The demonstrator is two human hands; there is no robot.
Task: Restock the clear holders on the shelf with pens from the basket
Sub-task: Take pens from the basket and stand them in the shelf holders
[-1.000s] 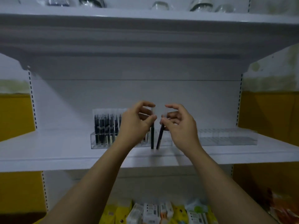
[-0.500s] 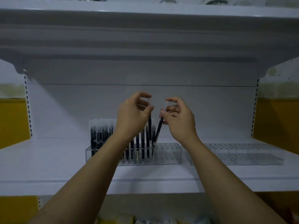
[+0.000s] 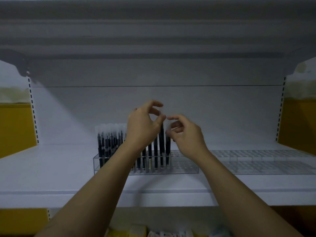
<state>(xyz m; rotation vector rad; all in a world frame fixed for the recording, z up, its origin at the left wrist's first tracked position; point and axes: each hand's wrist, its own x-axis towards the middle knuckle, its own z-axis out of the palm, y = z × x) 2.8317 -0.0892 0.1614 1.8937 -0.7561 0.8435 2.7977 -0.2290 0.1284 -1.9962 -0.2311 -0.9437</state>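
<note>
A clear holder (image 3: 184,165) stands on the white shelf (image 3: 153,183), its left part filled with several upright black pens with frosted caps (image 3: 109,139). My left hand (image 3: 143,127) pinches the cap end of one black pen (image 3: 162,141) that stands upright over the holder's slots. My right hand (image 3: 185,134) pinches a second black pen (image 3: 168,144) just to the right of it, lower end at the holder. A second clear holder (image 3: 259,161) lies empty further right. The basket is out of view.
The shelf above (image 3: 153,31) overhangs close over my hands. Yellow wall panels (image 3: 15,127) flank the shelf unit on both sides. Packaged goods (image 3: 153,232) show at the bottom edge below the shelf.
The view has tilted up and moved closer, so the holders sit lower in frame. Both pens have gone from slanted in the air to upright in the holder's slots.
</note>
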